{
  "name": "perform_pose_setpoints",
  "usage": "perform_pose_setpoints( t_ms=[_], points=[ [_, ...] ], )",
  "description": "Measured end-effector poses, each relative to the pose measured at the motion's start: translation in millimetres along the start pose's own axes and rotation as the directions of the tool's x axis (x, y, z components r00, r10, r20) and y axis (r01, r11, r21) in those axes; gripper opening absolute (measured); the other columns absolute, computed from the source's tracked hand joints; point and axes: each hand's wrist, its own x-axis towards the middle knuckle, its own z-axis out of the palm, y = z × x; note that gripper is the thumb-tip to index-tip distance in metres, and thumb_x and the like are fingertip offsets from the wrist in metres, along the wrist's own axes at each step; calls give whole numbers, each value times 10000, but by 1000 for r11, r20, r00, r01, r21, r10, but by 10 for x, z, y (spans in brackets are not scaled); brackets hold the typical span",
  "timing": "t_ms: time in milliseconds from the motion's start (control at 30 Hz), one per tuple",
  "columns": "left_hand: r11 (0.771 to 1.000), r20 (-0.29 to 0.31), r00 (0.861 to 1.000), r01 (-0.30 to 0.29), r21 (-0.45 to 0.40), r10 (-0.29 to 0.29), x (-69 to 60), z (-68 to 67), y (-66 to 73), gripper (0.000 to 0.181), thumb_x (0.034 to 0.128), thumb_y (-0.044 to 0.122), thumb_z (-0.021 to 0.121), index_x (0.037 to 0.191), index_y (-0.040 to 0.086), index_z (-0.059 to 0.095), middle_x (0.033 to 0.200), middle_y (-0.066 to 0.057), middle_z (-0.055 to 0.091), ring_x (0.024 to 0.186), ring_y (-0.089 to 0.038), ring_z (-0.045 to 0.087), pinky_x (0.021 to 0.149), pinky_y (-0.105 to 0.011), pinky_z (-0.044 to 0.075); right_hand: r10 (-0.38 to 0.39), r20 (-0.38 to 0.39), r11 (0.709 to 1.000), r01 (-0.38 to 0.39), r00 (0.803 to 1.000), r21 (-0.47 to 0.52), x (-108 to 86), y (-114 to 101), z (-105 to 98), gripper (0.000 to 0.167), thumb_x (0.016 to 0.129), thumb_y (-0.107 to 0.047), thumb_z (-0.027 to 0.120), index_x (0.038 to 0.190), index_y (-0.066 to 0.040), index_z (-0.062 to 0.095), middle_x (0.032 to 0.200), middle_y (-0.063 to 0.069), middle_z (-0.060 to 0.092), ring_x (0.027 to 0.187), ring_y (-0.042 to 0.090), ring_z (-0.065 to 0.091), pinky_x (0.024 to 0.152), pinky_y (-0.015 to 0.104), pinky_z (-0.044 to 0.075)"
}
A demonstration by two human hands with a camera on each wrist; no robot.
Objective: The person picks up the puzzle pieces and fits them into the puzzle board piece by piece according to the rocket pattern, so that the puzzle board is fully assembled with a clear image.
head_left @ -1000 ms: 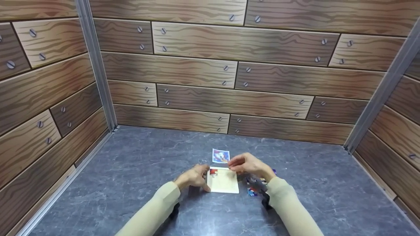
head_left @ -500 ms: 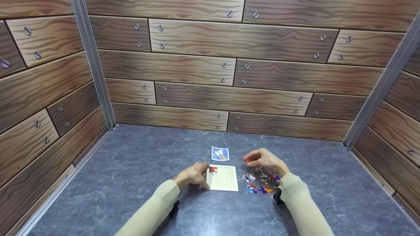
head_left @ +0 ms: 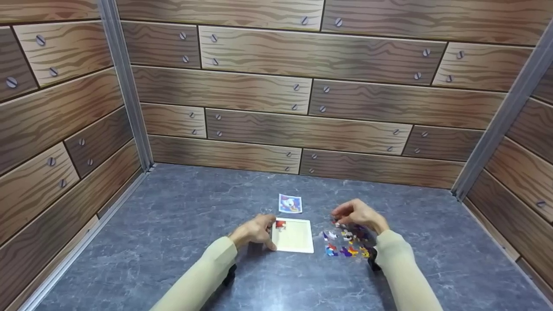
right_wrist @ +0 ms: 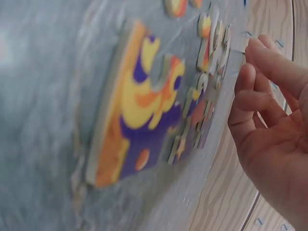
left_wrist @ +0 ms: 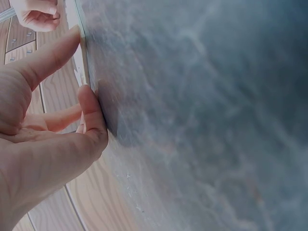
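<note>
My left hand (head_left: pixel 255 232) grips the left side of a shallow cream tray (head_left: pixel 294 237), one fingertip at its upper corner and the thumb at the lower one. A red piece (head_left: pixel 281 224) lies in the tray's upper left corner. In the left wrist view, bent fingers of the left hand (left_wrist: pixel 57 115) meet the tray's thin edge (left_wrist: pixel 82 57). My right hand (head_left: pixel 360 214) hovers at the far side of loose puzzle pieces (head_left: pixel 347 249), its fingertips apart near a red piece. In the right wrist view, the right hand (right_wrist: pixel 274 110) is beside the pieces (right_wrist: pixel 149 106); no held piece is discernible.
A small picture card (head_left: pixel 290 204) with a white character on blue lies just beyond the tray. The grey marbled tabletop (head_left: pixel 194 207) is bordered by wood-patterned walls (head_left: pixel 259 95) at the back and both sides, with metal posts in the corners.
My right hand has moved right, from the tray's upper right corner to the loose pieces, uncovering more of them. My left hand has stayed on the tray's left side.
</note>
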Motion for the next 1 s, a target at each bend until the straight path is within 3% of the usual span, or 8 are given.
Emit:
perform_pose_setpoints(
  t_ms=[267,667,1000],
  points=[
    [1000,-10,1000,-6,18,6,16,-23,11,700,652,7,878,1271,-2,551,1124,-143,603,1032,-257,526,983,-456,453,-41,15,992,42,999,-123,38,41,-6,319,786,0,761,1096,50,708,1034,199,718,857,164,621,733,263,517],
    [1000,-7,1000,-9,27,10,10,0,15,721,654,33,885,1293,7,551,1188,-159,611,1142,-301,518,1041,-466,419,-54,39,994,58,998,-97,4,39,37,314,761,39,742,1066,102,698,969,217,727,799,113,627,689,207,506],
    [999,-3,1000,10,35,-10,5,-10,21,752,664,40,880,1330,-1,532,1252,-181,602,1201,-326,522,1076,-469,402,-62,31,992,65,998,-106,36,23,45,286,727,77,728,1012,82,712,916,189,720,736,109,571,647,217,481]
  ],
)
